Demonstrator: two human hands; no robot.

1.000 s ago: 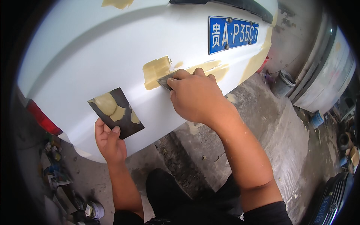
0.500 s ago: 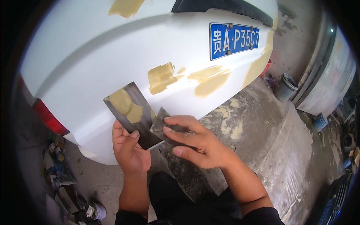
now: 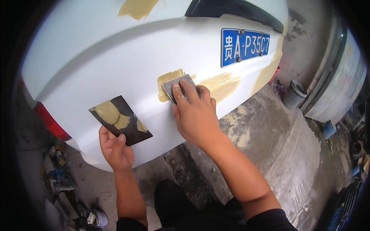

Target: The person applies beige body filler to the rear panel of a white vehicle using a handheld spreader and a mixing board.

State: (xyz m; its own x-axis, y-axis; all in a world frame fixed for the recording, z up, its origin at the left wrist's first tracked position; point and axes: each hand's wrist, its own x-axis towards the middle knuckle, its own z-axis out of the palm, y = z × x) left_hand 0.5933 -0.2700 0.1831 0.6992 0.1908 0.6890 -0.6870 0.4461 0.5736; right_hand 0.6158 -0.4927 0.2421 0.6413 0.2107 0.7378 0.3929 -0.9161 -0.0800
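A white car's rear panel [image 3: 96, 57] carries patches of tan putty [image 3: 225, 86] below a blue number plate [image 3: 245, 47]. My left hand [image 3: 117, 148] grips a dark rectangular board [image 3: 137, 136] with tan putty [image 3: 108, 111] spread on it, held low and to the left in front of the panel. My right hand [image 3: 194, 111] is closed on a grey flat scraper [image 3: 169, 87], pressing it over a putty patch [image 3: 163, 77] on the panel, its fingertips on the blade's back.
Dusty concrete floor [image 3: 277, 161] lies below the car. At right are a grey bucket [image 3: 293, 94], a blue can [image 3: 328, 129], a pale panel [image 3: 331, 96] and a dark grille [image 3: 342, 204]. Assorted clutter [image 3: 58, 169] and a paint tin [image 3: 99, 218] lie at lower left.
Since half a second ago, my right hand has moved the scraper from the board up onto the putty patch. My left hand and the board have shifted left.
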